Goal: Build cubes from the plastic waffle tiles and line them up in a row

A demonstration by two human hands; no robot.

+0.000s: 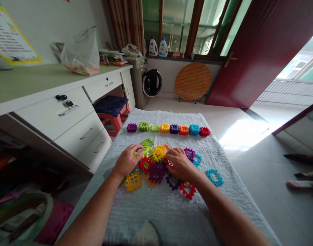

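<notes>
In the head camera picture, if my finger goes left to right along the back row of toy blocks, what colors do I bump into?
Purple block, green block, lime block, yellow block, dark blue block, orange block, light blue block, red block.

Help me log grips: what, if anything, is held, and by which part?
Cannot tell: the left hand is beside lime pieces; the right hand partly covers a red piece; contact is hidden.
</notes>
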